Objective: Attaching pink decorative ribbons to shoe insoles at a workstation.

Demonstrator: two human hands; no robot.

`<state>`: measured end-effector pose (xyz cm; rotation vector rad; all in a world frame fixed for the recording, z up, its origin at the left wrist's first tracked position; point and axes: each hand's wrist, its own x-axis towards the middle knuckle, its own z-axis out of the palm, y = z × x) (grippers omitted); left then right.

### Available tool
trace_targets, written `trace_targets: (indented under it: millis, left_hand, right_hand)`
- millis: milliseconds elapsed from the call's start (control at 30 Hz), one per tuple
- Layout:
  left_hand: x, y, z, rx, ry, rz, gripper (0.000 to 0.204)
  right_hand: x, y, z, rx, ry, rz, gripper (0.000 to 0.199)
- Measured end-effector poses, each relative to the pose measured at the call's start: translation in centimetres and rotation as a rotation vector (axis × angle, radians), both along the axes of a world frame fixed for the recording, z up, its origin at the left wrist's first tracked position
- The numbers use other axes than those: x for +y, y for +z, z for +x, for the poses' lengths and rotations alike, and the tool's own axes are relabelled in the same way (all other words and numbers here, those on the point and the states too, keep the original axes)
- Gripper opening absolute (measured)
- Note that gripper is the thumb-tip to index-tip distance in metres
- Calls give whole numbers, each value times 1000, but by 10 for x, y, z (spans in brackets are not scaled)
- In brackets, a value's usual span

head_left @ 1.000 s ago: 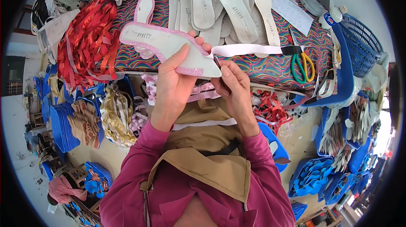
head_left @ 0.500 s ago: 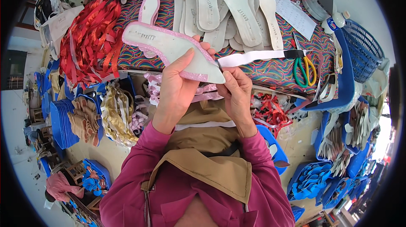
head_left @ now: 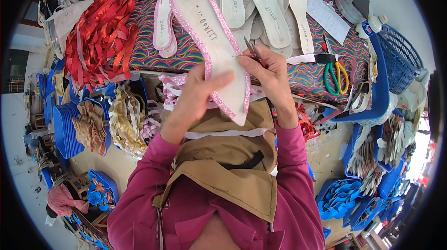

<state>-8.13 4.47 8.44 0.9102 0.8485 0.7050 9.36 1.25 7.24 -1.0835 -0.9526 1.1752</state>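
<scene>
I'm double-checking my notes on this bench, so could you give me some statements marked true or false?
1. The left hand holds an insole edged in pink. True.
2. The insole's pointed end faces away from the person. False: it points toward the person's body.
3. The right hand is empty. False: it holds a pointed tool.
4. The scissors have green and yellow handles. True.
5. The basket is red. False: blue.

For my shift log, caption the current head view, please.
Left hand holds a pink-edged white insole; right hand, gripping a dark pointed tool, is at the insole's edge.
</scene>
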Motion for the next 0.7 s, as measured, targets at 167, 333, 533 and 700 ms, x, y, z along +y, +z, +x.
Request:
trace_targets:
  millis: [167, 333, 533, 700]
  left_hand:
    - [29, 13, 14, -1, 155, 231, 28]
    - [42, 7, 13, -37, 269, 181, 25]
    - [46, -7, 21, -83, 334, 153, 26]
    - [51, -8, 28, -249, 252, 93, 36]
  right_hand:
    - [-11, -2, -19, -12, -77, -33, 12]
    - [-46, -20, -44, 45, -221, -137, 11]
    - [-66, -22, -40, -195, -257, -99, 8]
    - [-67, -33, -38, -629, -298, 222, 10]
